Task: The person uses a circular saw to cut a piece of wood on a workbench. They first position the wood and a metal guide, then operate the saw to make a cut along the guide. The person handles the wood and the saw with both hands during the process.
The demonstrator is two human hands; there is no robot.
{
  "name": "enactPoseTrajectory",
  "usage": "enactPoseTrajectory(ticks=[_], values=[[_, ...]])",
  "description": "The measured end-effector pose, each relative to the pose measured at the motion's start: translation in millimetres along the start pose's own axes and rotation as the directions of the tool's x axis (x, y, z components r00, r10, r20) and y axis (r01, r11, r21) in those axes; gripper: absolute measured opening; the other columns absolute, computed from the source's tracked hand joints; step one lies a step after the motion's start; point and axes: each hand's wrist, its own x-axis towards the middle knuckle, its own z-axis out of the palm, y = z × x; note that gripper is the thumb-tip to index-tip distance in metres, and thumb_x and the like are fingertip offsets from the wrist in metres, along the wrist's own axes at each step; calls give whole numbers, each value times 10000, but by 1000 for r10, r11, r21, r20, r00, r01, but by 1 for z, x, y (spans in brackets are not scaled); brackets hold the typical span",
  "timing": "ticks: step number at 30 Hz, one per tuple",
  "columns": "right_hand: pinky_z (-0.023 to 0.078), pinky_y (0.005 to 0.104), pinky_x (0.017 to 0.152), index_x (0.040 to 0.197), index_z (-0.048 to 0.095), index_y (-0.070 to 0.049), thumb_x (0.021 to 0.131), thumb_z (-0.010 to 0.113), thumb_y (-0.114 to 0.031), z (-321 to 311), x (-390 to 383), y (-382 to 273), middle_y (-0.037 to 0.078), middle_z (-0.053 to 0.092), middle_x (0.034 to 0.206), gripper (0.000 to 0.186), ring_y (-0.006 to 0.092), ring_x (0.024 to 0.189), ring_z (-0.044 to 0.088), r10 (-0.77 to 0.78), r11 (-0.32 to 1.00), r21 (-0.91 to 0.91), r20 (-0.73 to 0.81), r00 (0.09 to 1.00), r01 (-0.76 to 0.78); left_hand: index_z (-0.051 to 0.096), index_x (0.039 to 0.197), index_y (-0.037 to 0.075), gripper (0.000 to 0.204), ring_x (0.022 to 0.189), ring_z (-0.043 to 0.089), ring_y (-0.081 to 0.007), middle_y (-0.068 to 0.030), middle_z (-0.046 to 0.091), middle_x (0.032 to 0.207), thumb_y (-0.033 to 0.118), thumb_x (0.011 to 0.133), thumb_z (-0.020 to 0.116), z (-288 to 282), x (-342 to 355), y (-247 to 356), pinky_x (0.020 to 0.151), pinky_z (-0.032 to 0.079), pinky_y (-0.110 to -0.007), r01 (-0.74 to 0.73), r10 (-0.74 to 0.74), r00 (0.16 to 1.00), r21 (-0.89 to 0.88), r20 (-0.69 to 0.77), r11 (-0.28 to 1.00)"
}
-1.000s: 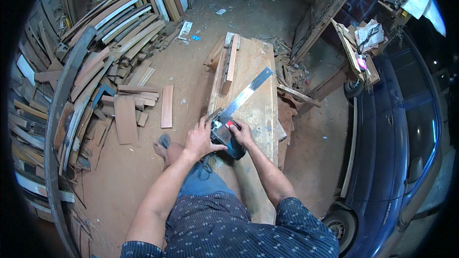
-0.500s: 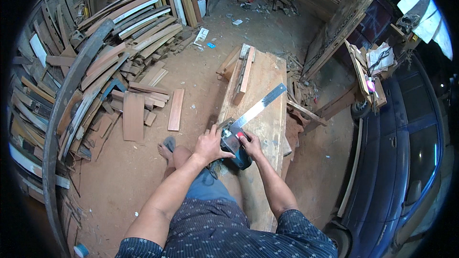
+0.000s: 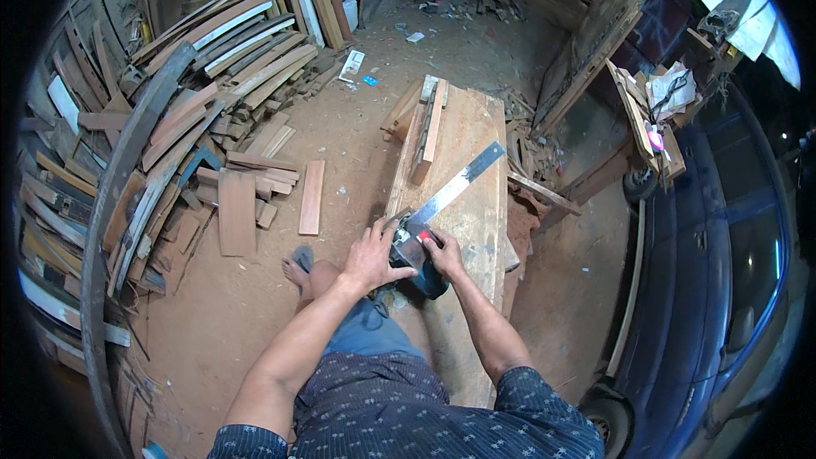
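My left hand (image 3: 371, 257) grips the left side of a dark teal power tool (image 3: 429, 285) with a metal base, thumb stretched across its lower edge. My right hand (image 3: 444, 257) is closed on the tool's right side, thumb at a red part beside the lower end of a steel square or rule (image 3: 455, 187), whose long blade points up and right over the wooden bench (image 3: 476, 246). A narrow wooden piece (image 3: 431, 132) lies lengthwise near the bench's far left edge. The underside of the tool and several fingertips are hidden.
Stacked planks and curved timber (image 3: 170, 144) fill the left, with loose boards (image 3: 236, 212) on the dirt floor. A blue vehicle (image 3: 697, 272) stands close on the right. A wooden post (image 3: 595, 51) and a cluttered shelf (image 3: 646, 119) are at the upper right. My foot (image 3: 297, 272) is beside the bench.
The view has shifted, so the scene sits slightly right and lower than one second ago. Both hands remain on the tool and square, with little visible movement between them.
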Motion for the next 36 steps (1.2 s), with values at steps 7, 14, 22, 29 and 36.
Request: enactPoseTrajectory(ticks=[7, 14, 22, 29, 36], values=[[526, 304, 846, 1179, 673, 17, 921, 663, -126, -1, -1, 1, 82, 720, 1009, 295, 149, 918, 657, -55, 996, -79, -34, 998, 52, 458, 1371, -45, 765, 1250, 495, -413, -258, 497, 1347, 483, 862, 675, 0, -11, -21, 1047, 427, -467, 264, -283, 954, -176, -98, 948], [524, 318, 805, 1094, 678, 9, 907, 704, -193, -4, -6, -8, 80, 709, 954, 277, 150, 867, 643, 20, 994, -107, -36, 999, -23, 421, 1422, 13, 932, 1232, 539, -391, -206, 469, 1393, 559, 752, 771, -5, -9, 2, 1011, 474, -466, -32, 32, 999, -25, -17, 999], [515, 367, 895, 1201, 625, 40, 894, 714, -393, -2, -10, -6, 187, 703, 1088, 538, 249, 1005, 670, 209, 975, -67, -43, 977, -211, 449, 1371, 61, 903, 1003, 664, -416, -198, 571, 1268, 669, 752, 697, 9, -10, -12, 815, 561, -502, 75, -76, 996, 13, 55, 997], [503, 338, 815, 1108, 688, 36, 918, 682, -465, 6, -6, 26, 96, 704, 1005, 536, 170, 900, 629, 345, 924, 185, -18, 939, -336, 449, 1380, 80, 930, 960, 683, -411, -217, 644, 1169, 739, 755, 648, 11, -10, -23, 797, 561, -512, 81, -80, 996, -27, 39, 996], [489, 309, 765, 1102, 685, 41, 923, 688, -434, 5, -6, 23, 64, 695, 981, 508, 135, 831, 611, 354, 885, 315, 24, 935, -343, 475, 1352, 84, 919, 922, 695, -395, -199, 662, 1142, 749, 742, 650, 15, -8, -22, 778, 565, -505, 65, -65, 998, -43, -1, 997]])
